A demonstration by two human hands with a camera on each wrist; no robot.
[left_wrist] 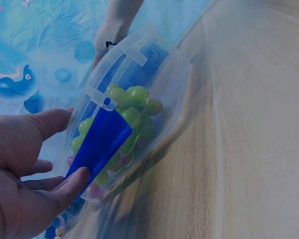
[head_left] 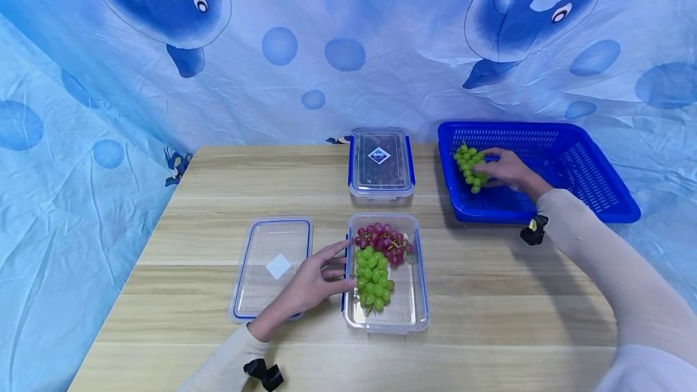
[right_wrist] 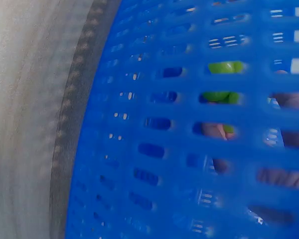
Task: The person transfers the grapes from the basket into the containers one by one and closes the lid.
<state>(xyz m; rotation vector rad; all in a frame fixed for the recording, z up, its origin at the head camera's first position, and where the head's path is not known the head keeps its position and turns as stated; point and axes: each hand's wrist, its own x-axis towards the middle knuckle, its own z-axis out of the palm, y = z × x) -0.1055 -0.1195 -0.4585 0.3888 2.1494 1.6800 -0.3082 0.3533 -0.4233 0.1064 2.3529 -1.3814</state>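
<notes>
At the left side of a clear plastic food container (head_left: pixel 405 304), my left hand (head_left: pixel 310 280) rests its fairly straight fingers on the edge. In the left wrist view, fingertips (left_wrist: pixel 79 179) touch the container's blue side latch (left_wrist: pixel 102 142). Inside lie a bunch of red grapes (head_left: pixel 381 241) and a bunch of green grapes (head_left: pixel 373 280). My right hand (head_left: pixel 503 168) pinches another green grape bunch (head_left: pixel 467 165) at the left end of the blue basket (head_left: pixel 604 189). The basket's slotted wall hides most of that hand in the right wrist view.
A lidded clear container (head_left: pixel 381 165) with blue latches stands behind the open one. A loose clear lid (head_left: pixel 256 283) lies on the wooden table (head_left: pixel 179 247) to the left, partly under my left forearm. A blue dolphin-print cloth (head_left: pixel 354 5) hangs behind the table.
</notes>
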